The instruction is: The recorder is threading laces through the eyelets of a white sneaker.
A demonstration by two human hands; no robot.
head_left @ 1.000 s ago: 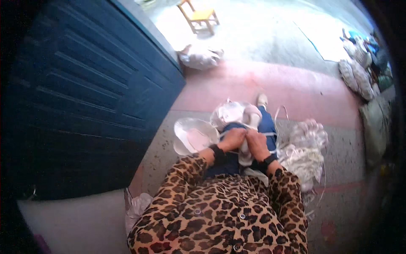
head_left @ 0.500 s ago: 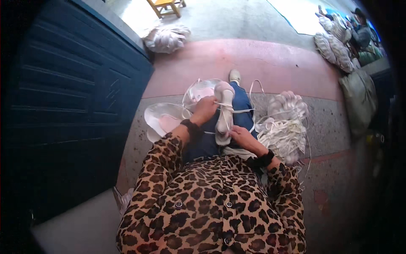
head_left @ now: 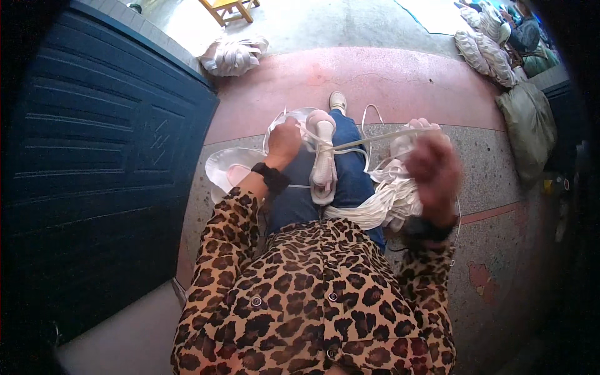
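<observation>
At centre frame our left hand (head_left: 284,142) is clamped on a pale bundle (head_left: 323,156) lying on our lap. From it a white strap (head_left: 381,137) runs taut to our right hand (head_left: 434,172), blurred but closed around it. We judge the strap could slip or snap back if that pull jerks. Packages: a tied white sack (head_left: 234,55) at upper left, stuffed sacks (head_left: 490,53) and a grey-green bag (head_left: 528,128) at upper right; no labels show.

Bright daylight up top, dark fisheye-bent rim, and the right hand (head_left: 434,172) motion-blurred.
</observation>
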